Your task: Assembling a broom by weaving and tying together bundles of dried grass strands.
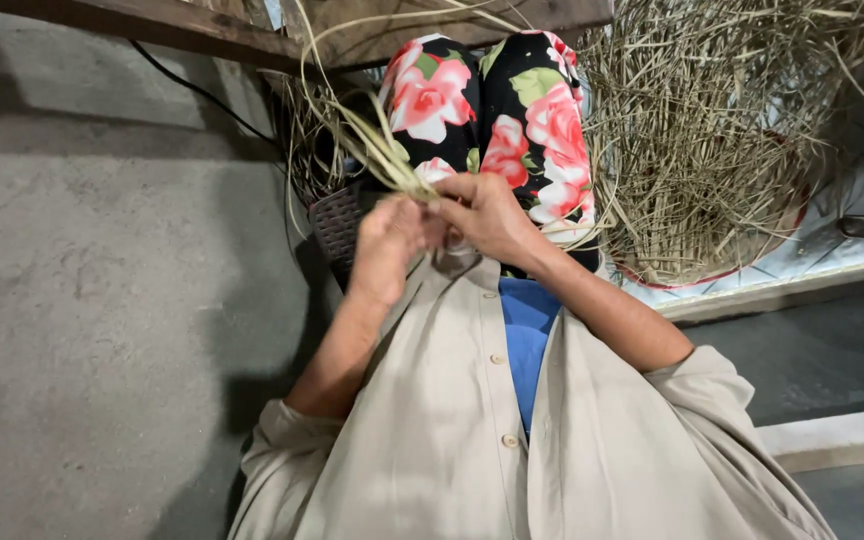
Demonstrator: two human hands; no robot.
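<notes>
1. Head view: the left hand (384, 245) and the right hand (482, 212) are meeting just above the knees, both clenched on the same bundle of pale reed strips (377, 140).
2. The bundle's long axis is running up and to the left, away from the fingers (452, 190); the loose ends are arching overhead. Both hands are equally near its base.
3. The strips are looking flat, dry and springy. A loose heap of dried reeds (712, 130) is lying to the right, and a dark woven plastic basket (337, 220) is sitting left of the floral trousers (512, 110), on the rough concrete floor (102, 300).
</notes>
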